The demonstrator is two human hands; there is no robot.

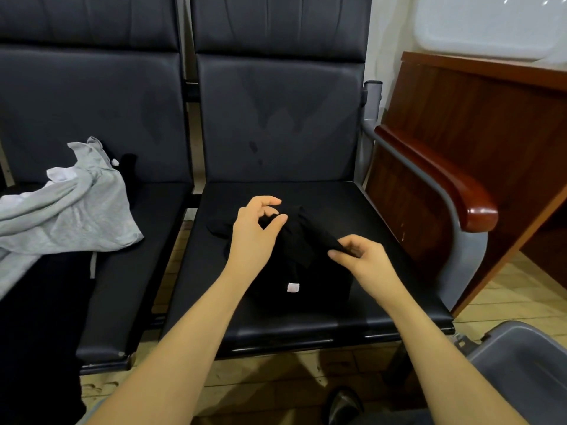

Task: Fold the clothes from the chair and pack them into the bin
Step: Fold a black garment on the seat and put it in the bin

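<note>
The person reaches both bare arms out over the right-hand chair seat (399, 296). The left hand (256, 231) hangs just above the seat with its wrist bent and its fingers curled. The thumb and first finger come close together at the top of a black garment (294, 262), and it looks like they pinch a bit of the cloth, though black on black makes it hard to be sure. The right hand (360, 259) is a little nearer to the person, over the same seat. Its thumb and fingers pinch a corner of the black garment and lift that flap off the pile. The rest of the black garment lies in a lump in the middle of the seat, with a small white tag (292, 287) showing on the near side. To the left of this seat is another seat (129, 271) of the same kind. A gray garment (70, 216) lies crumpled on it, with something white (61, 174) tucked in its folds and more dark cloth (40, 317) under it, hanging over the front edge. A gray bin (527, 363) stands on the floor to the right of the seat, near its front corner. Only part of the bin shows, and I see nothing inside that part. A wooden armrest (445, 182) runs along the right side of the seat, and a wooden desk (478, 118) stands just beyond it.
</note>
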